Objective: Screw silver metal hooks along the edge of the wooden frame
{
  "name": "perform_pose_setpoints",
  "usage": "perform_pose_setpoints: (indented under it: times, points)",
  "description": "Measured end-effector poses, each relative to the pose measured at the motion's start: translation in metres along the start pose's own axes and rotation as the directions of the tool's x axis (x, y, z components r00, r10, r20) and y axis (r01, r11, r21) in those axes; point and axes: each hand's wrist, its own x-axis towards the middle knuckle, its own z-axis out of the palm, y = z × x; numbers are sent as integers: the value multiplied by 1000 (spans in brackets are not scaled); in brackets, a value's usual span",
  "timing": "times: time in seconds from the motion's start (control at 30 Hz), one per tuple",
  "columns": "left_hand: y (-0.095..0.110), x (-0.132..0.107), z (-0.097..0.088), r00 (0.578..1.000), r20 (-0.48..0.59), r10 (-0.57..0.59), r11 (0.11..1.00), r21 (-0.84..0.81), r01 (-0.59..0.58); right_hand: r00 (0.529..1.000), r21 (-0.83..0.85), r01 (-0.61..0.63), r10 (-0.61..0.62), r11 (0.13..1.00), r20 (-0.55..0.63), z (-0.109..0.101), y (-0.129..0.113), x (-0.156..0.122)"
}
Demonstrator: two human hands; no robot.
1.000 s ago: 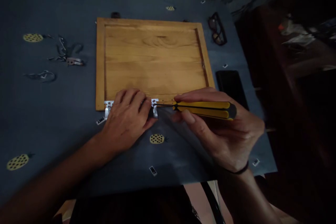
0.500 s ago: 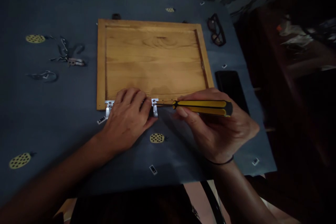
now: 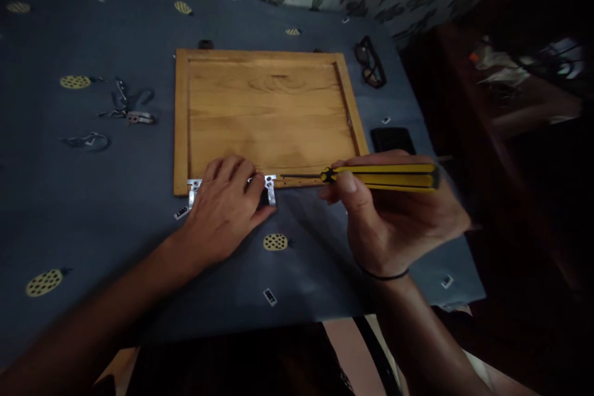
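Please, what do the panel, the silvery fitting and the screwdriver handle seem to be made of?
Panel: wood, probably varnished; grain lines and a warm tone show. Silvery fitting: probably metal, bare or plated; it reflects brightly. Screwdriver handle: likely plastic, smooth yellow with black stripes; dark parts may be rubber.

The left grip [image 3: 227, 204] hides whether the two silver brackets [image 3: 271, 193] join beneath it.

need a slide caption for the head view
Right hand holds a yellow screwdriver; left hand partly covers metal hardware along a wooden panel.
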Motion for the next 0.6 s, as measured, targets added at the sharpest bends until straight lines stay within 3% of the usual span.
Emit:
perform_pose_setpoints:
  times: [0.27, 0.6]
  points:
    - [0, 0, -2, 1000, 27, -12, 1000, -8, 12, 990, 4, -123, 122, 992, 70, 7, 5, -7]
    - [0, 0, -9, 999, 52, -18, 1000, -8, 18, 991, -7, -98, 98, 995, 87, 7, 5, -6]
